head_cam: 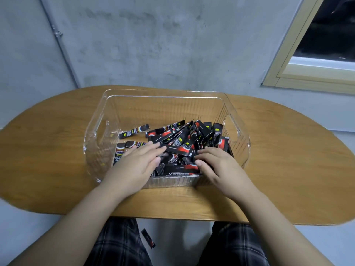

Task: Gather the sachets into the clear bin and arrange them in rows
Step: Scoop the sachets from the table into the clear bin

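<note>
Bare grey concrete walling stood behind an oval wooden table (288, 160), with a window frame (299, 60) at about two o'clock. On the table sat the clear bin (165, 96), and nearly all the black-and-red sachets (182, 139) lay inside it in a loose, crossed heap banked toward three o'clock, with two or three strays (134, 130) lying flat toward nine o'clock. Both hands reached over the near wall at six o'clock. The left hand (134, 164) lay flat on the heap, its fingers straight and slightly spread, pressing on sachets rather than gripping any. The right hand (217, 164) had its fingers curled down into the pile around a sachet or two, though exactly what they pinched could not be told. One dropped sachet (148, 238) lay on the floor between the knees and looked easy to overlook, which would leave the gathering incomplete. The slick packets seemed likely to slide over one another, so pulling one from beneath could topple the leaning ones, and no rows had yet formed. A hard sideways push might also shift the light bin on the smooth wood.
</note>
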